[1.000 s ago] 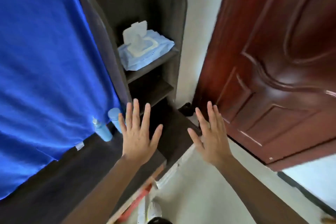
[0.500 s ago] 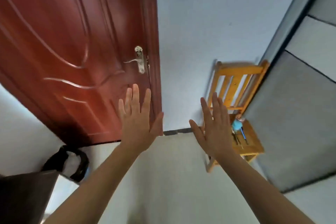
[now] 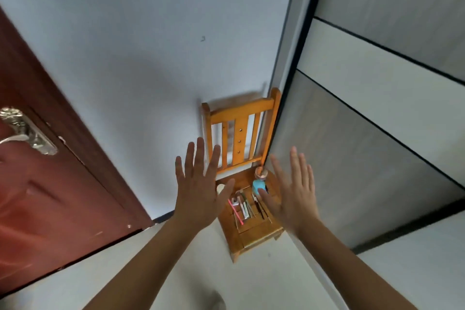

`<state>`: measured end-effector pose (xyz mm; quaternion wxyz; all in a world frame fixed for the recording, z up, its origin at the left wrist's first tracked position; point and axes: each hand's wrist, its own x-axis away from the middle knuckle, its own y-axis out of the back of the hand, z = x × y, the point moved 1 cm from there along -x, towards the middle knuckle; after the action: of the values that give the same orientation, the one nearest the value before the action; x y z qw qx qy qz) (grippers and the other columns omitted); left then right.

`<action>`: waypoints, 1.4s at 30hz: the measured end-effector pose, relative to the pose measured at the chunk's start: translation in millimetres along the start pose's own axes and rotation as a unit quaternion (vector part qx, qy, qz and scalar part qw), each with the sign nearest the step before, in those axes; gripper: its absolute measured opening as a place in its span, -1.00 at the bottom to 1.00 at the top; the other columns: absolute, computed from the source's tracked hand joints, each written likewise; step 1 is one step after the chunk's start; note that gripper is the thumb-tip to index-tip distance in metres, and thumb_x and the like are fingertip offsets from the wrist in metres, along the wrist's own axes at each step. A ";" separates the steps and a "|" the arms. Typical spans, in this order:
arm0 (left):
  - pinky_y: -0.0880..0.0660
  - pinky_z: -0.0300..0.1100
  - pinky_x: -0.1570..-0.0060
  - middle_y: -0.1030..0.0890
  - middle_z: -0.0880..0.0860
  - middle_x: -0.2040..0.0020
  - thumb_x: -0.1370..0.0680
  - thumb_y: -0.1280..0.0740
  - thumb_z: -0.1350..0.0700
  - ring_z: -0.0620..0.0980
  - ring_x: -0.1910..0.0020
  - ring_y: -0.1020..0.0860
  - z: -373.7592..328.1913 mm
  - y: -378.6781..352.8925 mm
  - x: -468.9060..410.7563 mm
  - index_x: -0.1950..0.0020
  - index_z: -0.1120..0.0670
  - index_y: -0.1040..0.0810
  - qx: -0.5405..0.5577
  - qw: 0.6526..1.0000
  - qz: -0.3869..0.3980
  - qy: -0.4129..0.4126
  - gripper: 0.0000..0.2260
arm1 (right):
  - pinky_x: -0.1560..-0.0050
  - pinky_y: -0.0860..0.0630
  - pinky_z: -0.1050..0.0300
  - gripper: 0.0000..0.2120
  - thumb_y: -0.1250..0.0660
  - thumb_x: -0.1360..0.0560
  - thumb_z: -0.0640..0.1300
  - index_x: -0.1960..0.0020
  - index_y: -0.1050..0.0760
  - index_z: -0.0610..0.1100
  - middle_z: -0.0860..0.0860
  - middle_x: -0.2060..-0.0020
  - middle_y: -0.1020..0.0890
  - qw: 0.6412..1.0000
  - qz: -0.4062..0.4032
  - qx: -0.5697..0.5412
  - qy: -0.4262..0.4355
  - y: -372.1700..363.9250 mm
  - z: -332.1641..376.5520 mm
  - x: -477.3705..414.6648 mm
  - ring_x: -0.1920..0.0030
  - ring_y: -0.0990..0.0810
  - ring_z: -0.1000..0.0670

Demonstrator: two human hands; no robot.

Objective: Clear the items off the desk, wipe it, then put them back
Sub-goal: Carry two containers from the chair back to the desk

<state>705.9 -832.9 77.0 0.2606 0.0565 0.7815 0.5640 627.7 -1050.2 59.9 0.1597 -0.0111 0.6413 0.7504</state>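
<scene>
A small orange wooden chair [image 3: 245, 230] stands against the white wall ahead. On its seat lie several pens and pencils [image 3: 242, 206], a pink one among them, a light-blue object [image 3: 259, 186], a small round jar [image 3: 261, 172] and a pale round thing [image 3: 220, 187]. My left hand [image 3: 198, 189] and my right hand [image 3: 294, 191] are both held up in front of the chair, fingers straight and spread, holding nothing. The desk is out of view.
A dark red door [image 3: 47, 184] with a metal handle [image 3: 22, 131] fills the left. A grey and white panelled wardrobe [image 3: 377, 121] rises on the right, close beside the chair. Pale floor [image 3: 289, 279] lies between me and the chair.
The view has swung right, from the desk and shelf past the door to the chair, which is now centred and nearer. Both hands stay raised and spread.
</scene>
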 end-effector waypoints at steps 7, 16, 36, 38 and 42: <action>-0.04 0.35 -0.47 0.10 0.07 -0.64 -0.56 -0.07 -0.35 0.15 -0.61 0.10 -26.4 -53.3 -95.6 -0.63 -0.05 -0.01 -0.007 0.999 0.033 -0.014 -0.28 | -0.54 -0.02 -0.27 -0.12 -0.25 -0.54 0.35 -0.61 0.24 0.22 -0.08 -0.61 0.21 0.999 -0.010 -0.026 -0.026 -26.6 -63.8 -85.6 -0.61 0.09 -0.24; 0.01 0.31 -0.50 0.17 0.02 -0.63 -0.55 -0.05 -0.36 0.09 -0.61 0.19 -65.7 -116.8 -153.0 -0.62 -0.10 0.05 -0.005 0.992 0.071 0.104 -0.28 | -0.51 0.03 -0.19 -0.27 0.01 -0.58 0.42 -0.64 0.12 0.17 -0.01 -0.62 0.27 0.994 0.036 -0.094 0.035 -84.7 -138.5 -182.1 -0.62 0.09 -0.19; 0.06 0.20 -0.54 0.12 -0.02 -0.64 -0.59 -0.06 -0.32 0.08 -0.61 0.17 21.9 -396.6 -111.9 -0.62 -0.11 0.03 0.004 0.943 0.220 0.251 -0.34 | -0.53 -0.24 -0.22 -0.20 -0.14 -0.55 0.38 -0.64 0.11 0.14 -0.07 -0.64 0.03 0.979 0.159 -0.110 0.060 -358.6 -184.3 -206.8 -0.62 -0.04 -0.17; 0.07 0.19 -0.53 0.12 -0.02 -0.64 -0.59 -0.07 -0.32 0.09 -0.61 0.17 33.7 -426.0 -104.8 -0.62 -0.11 0.06 0.007 0.936 0.227 0.270 -0.33 | -0.52 -0.24 -0.21 -0.21 -0.20 -0.55 0.35 -0.64 0.02 0.10 -0.08 -0.63 -0.04 0.981 0.157 -0.099 0.053 -386.0 -186.7 -196.1 -0.61 -0.10 -0.19; 0.05 0.19 -0.54 0.13 -0.01 -0.64 -0.59 -0.07 -0.30 0.11 -0.61 0.15 51.6 -477.6 -94.1 -0.62 -0.10 0.08 0.017 0.924 0.238 0.299 -0.32 | -0.49 -0.31 -0.21 -0.21 -0.26 -0.56 0.28 -0.64 0.03 0.08 -0.10 -0.62 -0.09 0.980 0.172 -0.095 0.039 -439.6 -195.8 -175.8 -0.58 -0.18 -0.21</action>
<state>909.0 -995.6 -337.6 -0.1282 0.0736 0.7961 0.5869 869.3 -1223.4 -357.4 0.0013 0.0554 0.5650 0.8232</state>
